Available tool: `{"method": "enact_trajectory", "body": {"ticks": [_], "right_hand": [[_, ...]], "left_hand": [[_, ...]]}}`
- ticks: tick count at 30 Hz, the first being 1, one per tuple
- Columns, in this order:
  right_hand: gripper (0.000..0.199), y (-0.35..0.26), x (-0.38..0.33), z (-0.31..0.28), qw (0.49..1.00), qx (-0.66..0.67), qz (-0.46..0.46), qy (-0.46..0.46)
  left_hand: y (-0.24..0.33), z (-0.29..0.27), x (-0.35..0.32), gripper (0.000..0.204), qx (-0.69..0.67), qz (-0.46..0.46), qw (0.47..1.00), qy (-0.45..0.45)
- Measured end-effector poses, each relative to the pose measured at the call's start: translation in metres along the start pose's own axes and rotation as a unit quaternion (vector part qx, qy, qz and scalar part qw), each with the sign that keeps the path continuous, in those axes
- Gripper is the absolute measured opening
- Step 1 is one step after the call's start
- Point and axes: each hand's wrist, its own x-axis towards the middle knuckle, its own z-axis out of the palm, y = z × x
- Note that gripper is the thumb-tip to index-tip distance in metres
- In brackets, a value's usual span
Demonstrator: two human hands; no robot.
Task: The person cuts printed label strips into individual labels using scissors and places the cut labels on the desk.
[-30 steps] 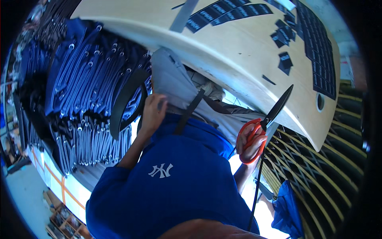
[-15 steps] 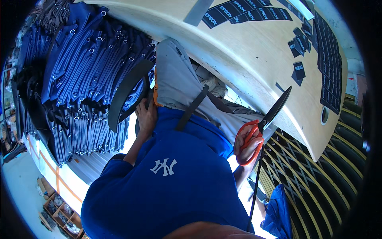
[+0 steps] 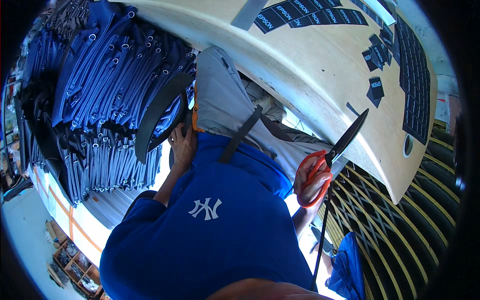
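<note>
My right hand (image 3: 311, 181) is closed round the orange-red handles of a pair of scissors (image 3: 348, 138). Their dark blades are together and point up and to the right, beside the table edge. At my left hip, my left hand (image 3: 184, 146) has its fingers curled on a wide black strap (image 3: 156, 117). That strap bends in a loop in front of the blue stack; part of it is hidden behind my hand. A short dark strip (image 3: 241, 134) lies across my lap, over my grey trousers and blue shirt.
Stacks of blue pieces with metal rings (image 3: 107, 85) rise on my left. The pale table (image 3: 320, 75) holds printed black labels (image 3: 310, 19), some loose, some in sheets. A folding lattice gate (image 3: 400, 225) stands at right. Blue cloth (image 3: 348, 267) hangs at lower right.
Almost nothing differs. The wide black strap and my left hand have shifted very slightly left; the scissors stay in my right hand.
</note>
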Motion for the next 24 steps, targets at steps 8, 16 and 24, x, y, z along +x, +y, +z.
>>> {"method": "enact_trajectory", "body": {"ticks": [8, 16, 24], "right_hand": [[0.078, 0.004, -0.004, -0.005, 1.0, 0.002, -0.001, 0.003], [0.078, 0.011, -0.01, -0.01, 1.0, -0.022, -0.012, -0.001], [0.079, 0.011, -0.016, -0.012, 1.0, -0.016, -0.021, -0.006]], "left_hand": [[-0.006, 0.005, -0.002, 0.043, 0.049, 0.007, 0.998, -0.034], [-0.012, 0.003, -0.005, 0.084, -0.027, -0.056, 0.997, -0.043], [-0.037, 0.016, -0.013, 0.097, -0.052, -0.069, 0.992, -0.095]]}}
